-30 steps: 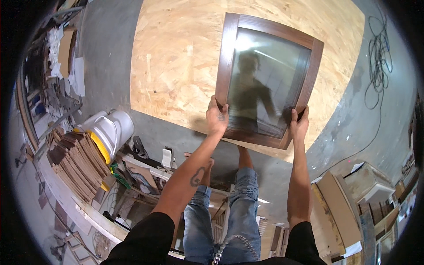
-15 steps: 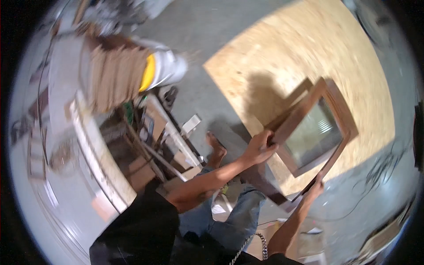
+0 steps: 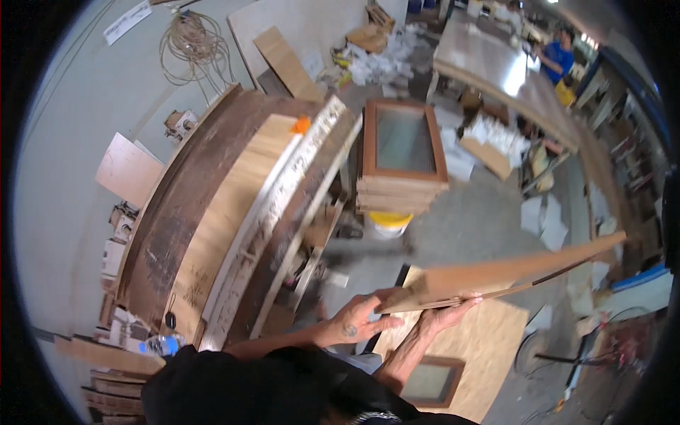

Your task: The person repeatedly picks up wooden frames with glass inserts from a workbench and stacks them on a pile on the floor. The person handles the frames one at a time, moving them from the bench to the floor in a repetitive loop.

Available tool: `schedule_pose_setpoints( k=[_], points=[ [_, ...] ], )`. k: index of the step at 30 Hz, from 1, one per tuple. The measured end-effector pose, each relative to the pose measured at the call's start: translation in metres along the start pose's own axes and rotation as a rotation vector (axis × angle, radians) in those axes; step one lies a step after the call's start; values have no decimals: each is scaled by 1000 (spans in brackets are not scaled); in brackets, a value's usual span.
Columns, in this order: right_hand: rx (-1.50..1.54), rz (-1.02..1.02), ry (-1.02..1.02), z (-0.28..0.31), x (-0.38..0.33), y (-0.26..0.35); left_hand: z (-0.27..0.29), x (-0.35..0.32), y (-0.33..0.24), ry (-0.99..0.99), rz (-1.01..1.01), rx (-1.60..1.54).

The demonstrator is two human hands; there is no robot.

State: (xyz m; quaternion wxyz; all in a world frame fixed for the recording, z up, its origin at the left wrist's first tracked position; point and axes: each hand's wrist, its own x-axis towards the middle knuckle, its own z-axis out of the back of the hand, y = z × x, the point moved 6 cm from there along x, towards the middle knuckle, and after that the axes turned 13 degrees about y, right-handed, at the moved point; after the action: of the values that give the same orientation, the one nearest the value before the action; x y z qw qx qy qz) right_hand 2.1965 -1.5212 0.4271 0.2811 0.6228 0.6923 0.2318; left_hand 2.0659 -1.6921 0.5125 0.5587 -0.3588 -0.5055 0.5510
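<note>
A wood-framed glass panel [image 3: 489, 273] is lifted and tilted in front of me, seen almost edge-on, so its glass is hidden. My left hand [image 3: 358, 320] closes around its near left corner, thumb below. Along the lower edge, my right hand [image 3: 445, 317] grips it from underneath, with its fingers partly hidden. Below, a similar framed glass panel [image 3: 452, 388] lies on a pale plywood board [image 3: 496, 333], partly covered by my right arm.
Ahead stands a stack of framed glass panels [image 3: 438, 142] on a yellow and white bucket [image 3: 389, 223]. To the left runs a long workbench [image 3: 166, 248] with a plank [image 3: 234, 195]. A large table [image 3: 489, 60] and a person in blue [image 3: 558, 58] are far right. A stand fan [image 3: 535, 354] is near right.
The view has swung up and left toward the stack. The framed panel in my hands has turned from glass-facing to nearly edge-on. Both hands still hold it.
</note>
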Motion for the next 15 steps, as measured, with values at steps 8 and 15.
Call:
schedule_pose_setpoints(
  k=[8, 15],
  points=[
    [427, -303, 468, -179, 4, -41, 249, -97, -58, -739, -256, -482],
    [94, -854, 879, -252, 46, -255, 326, -249, 38, -1464, 71, -370]
  ],
)
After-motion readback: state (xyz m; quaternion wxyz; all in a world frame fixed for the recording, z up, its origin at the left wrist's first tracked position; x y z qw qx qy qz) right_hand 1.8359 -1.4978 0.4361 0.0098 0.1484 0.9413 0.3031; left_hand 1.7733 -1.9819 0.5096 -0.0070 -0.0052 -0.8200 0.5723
